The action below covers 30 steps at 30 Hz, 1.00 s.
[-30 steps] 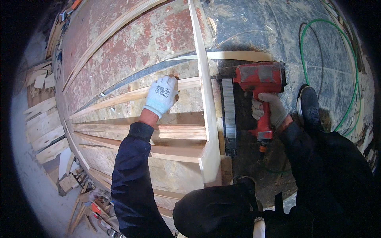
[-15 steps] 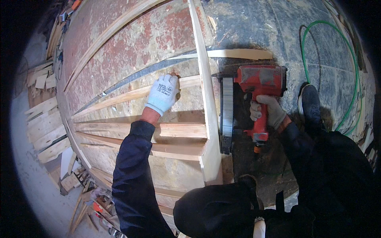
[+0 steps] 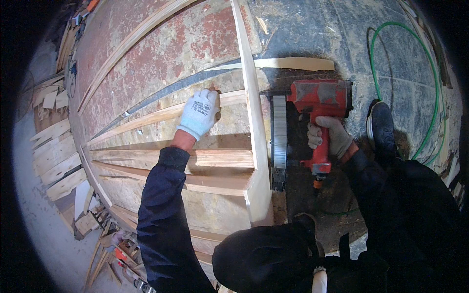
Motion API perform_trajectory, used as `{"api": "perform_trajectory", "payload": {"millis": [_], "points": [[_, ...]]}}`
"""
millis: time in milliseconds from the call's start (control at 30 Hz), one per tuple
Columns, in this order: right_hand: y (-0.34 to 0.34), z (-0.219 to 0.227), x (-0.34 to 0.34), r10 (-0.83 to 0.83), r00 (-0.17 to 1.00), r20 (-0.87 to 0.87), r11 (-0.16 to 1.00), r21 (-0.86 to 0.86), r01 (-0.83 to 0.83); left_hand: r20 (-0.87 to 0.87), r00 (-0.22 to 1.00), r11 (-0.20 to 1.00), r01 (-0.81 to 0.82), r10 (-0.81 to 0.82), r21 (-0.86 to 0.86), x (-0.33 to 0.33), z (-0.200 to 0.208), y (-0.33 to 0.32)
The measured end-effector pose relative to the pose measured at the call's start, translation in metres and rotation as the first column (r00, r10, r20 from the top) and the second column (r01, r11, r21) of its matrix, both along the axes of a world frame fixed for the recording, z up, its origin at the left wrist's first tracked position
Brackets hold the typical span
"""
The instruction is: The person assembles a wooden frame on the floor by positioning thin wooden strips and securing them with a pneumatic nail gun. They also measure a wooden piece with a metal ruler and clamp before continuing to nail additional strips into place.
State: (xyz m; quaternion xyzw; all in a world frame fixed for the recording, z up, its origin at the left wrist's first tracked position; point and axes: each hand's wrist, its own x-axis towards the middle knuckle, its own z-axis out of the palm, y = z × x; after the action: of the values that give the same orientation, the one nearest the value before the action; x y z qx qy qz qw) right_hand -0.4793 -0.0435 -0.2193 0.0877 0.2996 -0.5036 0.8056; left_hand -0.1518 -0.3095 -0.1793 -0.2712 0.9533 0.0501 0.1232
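Note:
My left hand (image 3: 199,113), in a white glove, is closed round a thin wooden slat (image 3: 146,126) whose right end meets a long upright board (image 3: 252,105). On the board's other side, my right hand (image 3: 336,135), also gloved, wraps the handle of a red nail gun (image 3: 318,97). The gun's nose points left at the board, level with the slat's end; whether it touches the wood is hard to tell. Its long magazine (image 3: 280,139), filled with a strip of nails, lies alongside the board. My right index finger is partly hidden by the handle.
More slats (image 3: 220,158) join the same board nearer me. A curved wooden strip (image 3: 129,46) lies farther off. To the right are a green hose (image 3: 436,83) and my dark shoe (image 3: 382,128). Stacked offcuts (image 3: 58,166) sit at far left, and a loose thin strip (image 3: 298,64) beyond the gun.
Little differs. Both hands, the slat and the nail gun keep nearly the same places, with only a slight shift of the whole view.

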Motion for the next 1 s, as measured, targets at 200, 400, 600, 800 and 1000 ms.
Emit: {"api": "perform_trajectory", "payload": {"millis": [200,400,600,800,1000], "points": [[-0.002,0.012,0.001,0.026,0.997,-0.077,1.0,-0.015,-0.028,0.02,1.0,1.0,-0.021,0.021,0.01,-0.001,0.0,0.001],[-0.001,0.007,0.003,0.01,0.999,-0.039,1.0,-0.004,-0.01,0.014,1.0,1.0,-0.003,0.003,0.002,0.001,-0.003,0.0],[0.005,0.003,0.001,0.027,0.999,-0.031,0.999,-0.041,-0.028,0.019,1.0,1.0,0.0,0.0,0.001,0.002,-0.005,-0.001],[0.013,-0.005,0.007,0.013,0.996,0.083,0.998,-0.065,-0.007,-0.005,1.0,1.0,0.008,-0.008,0.012,0.0,-0.004,-0.001],[0.015,-0.009,0.006,0.018,0.997,0.077,0.998,-0.057,-0.014,0.087,0.995,0.995,-0.055,0.047,0.087,-0.005,0.004,-0.001]]}}
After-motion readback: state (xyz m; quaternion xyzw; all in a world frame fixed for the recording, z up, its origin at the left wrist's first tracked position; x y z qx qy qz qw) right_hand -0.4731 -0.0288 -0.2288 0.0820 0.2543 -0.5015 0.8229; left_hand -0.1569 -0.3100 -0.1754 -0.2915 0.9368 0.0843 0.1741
